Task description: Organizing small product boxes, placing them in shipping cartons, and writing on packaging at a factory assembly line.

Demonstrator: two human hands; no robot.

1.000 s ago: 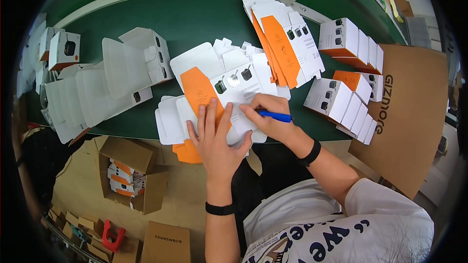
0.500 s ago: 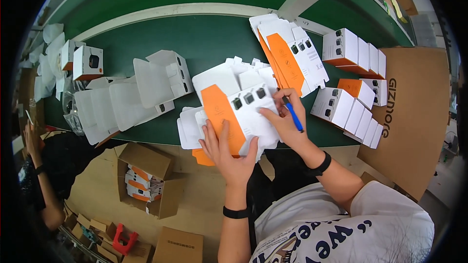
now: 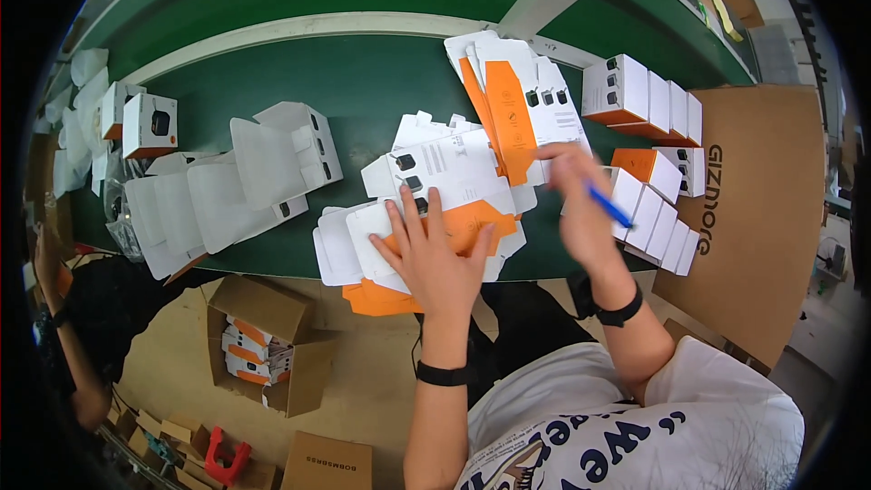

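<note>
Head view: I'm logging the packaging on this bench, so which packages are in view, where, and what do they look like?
Flat cartons: under left hand, white and orange.
Flat carton stack: top centre, fanned.
Assembled boxes: upper right, white with orange.
Boxes: beside right hand holding blue pen.
Brown carton: floor, open.

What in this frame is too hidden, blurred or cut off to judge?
- Head view: right hand is motion-blurred, so its grip on the blue pen is unclear.
- Head view: left hand covers part of the flat carton stack, hiding what lies beneath.
- Head view: the open cardboard box on the floor holds items too small to identify.
</note>
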